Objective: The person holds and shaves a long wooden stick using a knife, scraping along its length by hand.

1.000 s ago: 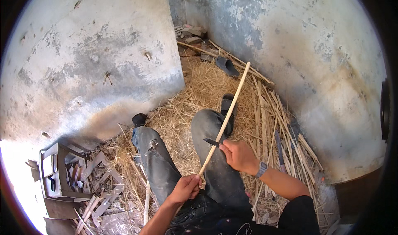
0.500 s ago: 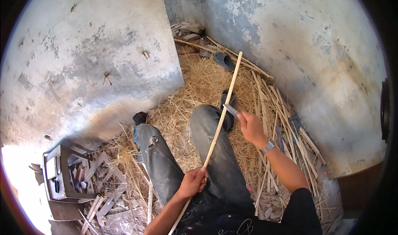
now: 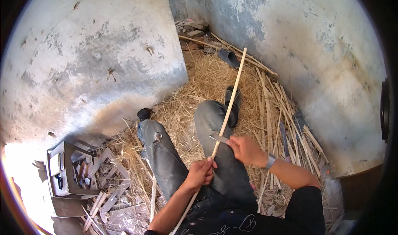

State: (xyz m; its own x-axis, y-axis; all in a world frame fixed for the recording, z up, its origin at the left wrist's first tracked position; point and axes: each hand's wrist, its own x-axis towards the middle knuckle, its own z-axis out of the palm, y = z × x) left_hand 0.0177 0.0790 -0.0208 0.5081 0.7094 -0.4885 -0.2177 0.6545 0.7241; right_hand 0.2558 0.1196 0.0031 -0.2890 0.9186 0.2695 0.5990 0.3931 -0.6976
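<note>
A long, pale wooden stick [image 3: 234, 90] slants across my right thigh, its far end raised over the straw and its near end running past my left forearm. My left hand [image 3: 200, 173] is closed around its lower part. In my right hand [image 3: 248, 150] is a knife, fingers wrapped about the handle, which they mostly hide. The short grey knife blade [image 3: 218, 138] lies across the stick, a little beyond my left hand. My knees, in worn dark trousers [image 3: 163, 146], are bent and apart.
Straw-like shavings [image 3: 178, 110] cover the floor. Long split sticks [image 3: 286, 127] lie along the right wall. A dark slipper [image 3: 229, 57] rests farther off, near rubble [image 3: 194, 27] in the corner. At left stands a wooden frame [image 3: 62, 189] beside scattered scraps.
My right hand has drawn the knife along the stick toward my left hand. The left hand keeps its grip, and the whole view has shifted slightly.
</note>
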